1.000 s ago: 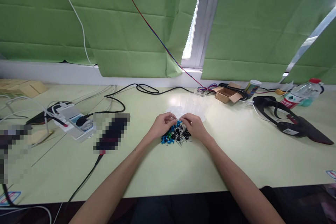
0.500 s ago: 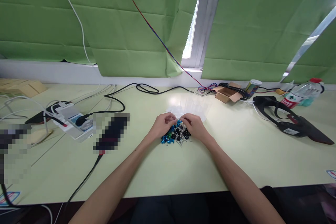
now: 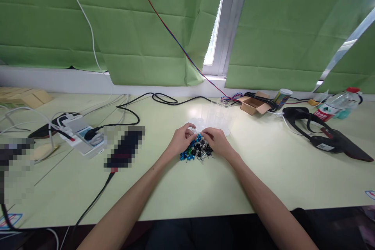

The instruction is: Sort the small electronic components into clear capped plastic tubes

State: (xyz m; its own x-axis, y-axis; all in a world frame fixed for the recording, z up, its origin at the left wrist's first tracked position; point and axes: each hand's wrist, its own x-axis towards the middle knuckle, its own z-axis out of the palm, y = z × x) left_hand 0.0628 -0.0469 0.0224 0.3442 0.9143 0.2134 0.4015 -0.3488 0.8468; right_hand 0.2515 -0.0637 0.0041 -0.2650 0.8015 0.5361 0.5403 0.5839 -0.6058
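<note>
A pile of small loose parts lies on the table between my hands. It holds blue pieces (image 3: 187, 156), a few green ones and black pieces with thin metal legs (image 3: 202, 149). My left hand (image 3: 182, 139) is at the pile's left rear side, thumb and fingertips pinched together and the index finger arched. From the right, my right hand (image 3: 217, 140) pinches close to the left fingertips. Whatever sits in either pinch is too small to make out. Behind the hands stand clear plastic containers (image 3: 218, 117), with flat translucent lids (image 3: 195, 122) beside them on the left.
A power strip (image 3: 83, 136) with cables and a pixelated dark device (image 3: 125, 147) lie to the left. Toward the back right are an open cardboard box (image 3: 254, 104), a can (image 3: 283, 98), a black headset (image 3: 322, 133) and a bottle (image 3: 336, 103). Black cable (image 3: 166, 99) runs along the back.
My left index finger has lifted and arched a little more. My right hand stays nearly in place, and the pile looks the same.
</note>
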